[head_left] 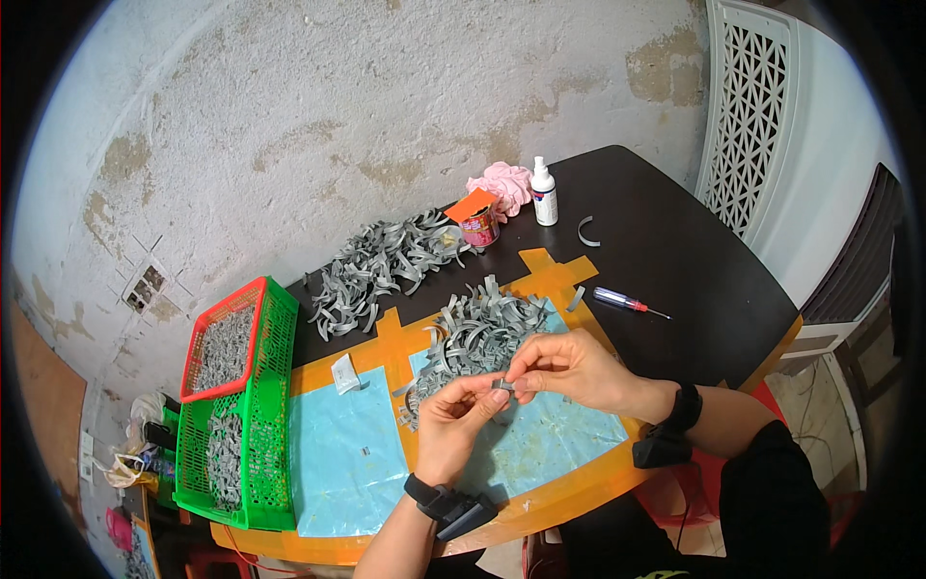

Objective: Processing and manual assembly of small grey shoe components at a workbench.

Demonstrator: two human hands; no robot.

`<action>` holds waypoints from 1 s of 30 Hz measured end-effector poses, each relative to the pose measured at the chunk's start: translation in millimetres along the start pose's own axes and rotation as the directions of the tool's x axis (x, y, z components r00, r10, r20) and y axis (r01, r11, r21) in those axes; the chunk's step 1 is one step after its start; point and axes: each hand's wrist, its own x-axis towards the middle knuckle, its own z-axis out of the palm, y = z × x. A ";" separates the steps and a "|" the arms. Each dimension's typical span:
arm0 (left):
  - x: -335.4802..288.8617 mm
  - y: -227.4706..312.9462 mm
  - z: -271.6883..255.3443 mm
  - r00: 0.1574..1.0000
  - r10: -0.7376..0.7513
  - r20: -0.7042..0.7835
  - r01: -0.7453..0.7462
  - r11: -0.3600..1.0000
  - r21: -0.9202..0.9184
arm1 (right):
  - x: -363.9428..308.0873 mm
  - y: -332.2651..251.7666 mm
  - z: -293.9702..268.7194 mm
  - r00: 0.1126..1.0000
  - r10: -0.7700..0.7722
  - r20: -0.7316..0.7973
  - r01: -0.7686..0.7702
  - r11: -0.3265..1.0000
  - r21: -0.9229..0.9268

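Observation:
Over the near part of the table, my two hands meet at a small grey piece (502, 384). My left hand (457, 425) pinches it between thumb and finger. From the other side, the fingertips of my right hand (559, 369) close on its right end, partly covering it. Just beyond them lies a heap of grey curved strips (487, 333), on a blue sheet (555, 454) taped down with orange tape. Black straps with dark devices sit on both wrists.
A second strip heap (386, 265) lies by the wall. Left stand a green basket (268, 434) and a red-rimmed basket (258, 333) with small grey pieces. Further back are a tin (480, 230), pink cloth (503, 185) and white bottle (545, 201). A screwdriver (622, 300) lies right; a white packet (344, 373) left.

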 end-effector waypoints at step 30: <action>-0.8 7.2 2.8 0.952 0.305 -0.001 -0.267 0.834 0.482 | -1.4 -3.8 2.9 0.999 0.038 -0.003 -0.038 0.996 0.084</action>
